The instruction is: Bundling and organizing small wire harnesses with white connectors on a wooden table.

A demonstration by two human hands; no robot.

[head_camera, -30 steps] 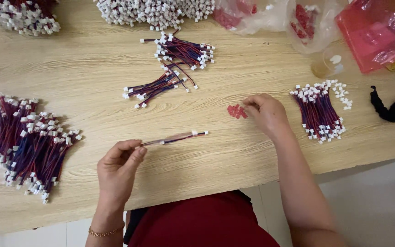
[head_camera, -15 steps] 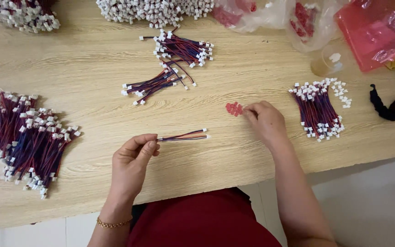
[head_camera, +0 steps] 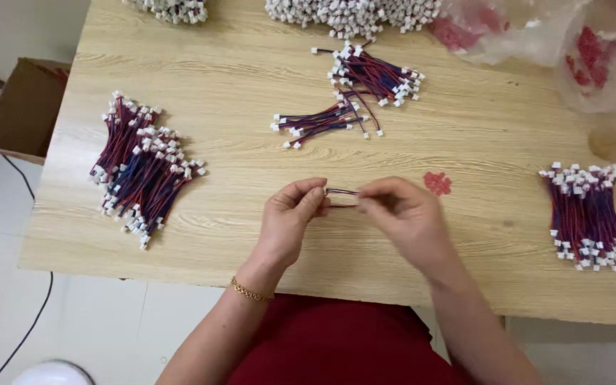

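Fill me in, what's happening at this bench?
A person seated at a wooden table holds one short red-and-blue wire lead between both hands, the left hand pinching one end and the right hand the other, above the table's near edge. A big pile of similar leads lies to the left, a neat bundle to the right, smaller bunches farther back. A small cluster of red pieces sits beside the right hand.

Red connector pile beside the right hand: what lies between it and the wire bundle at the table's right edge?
In the head view, only bare wooden table lies between the red connector pile and the right-edge wire bundle.
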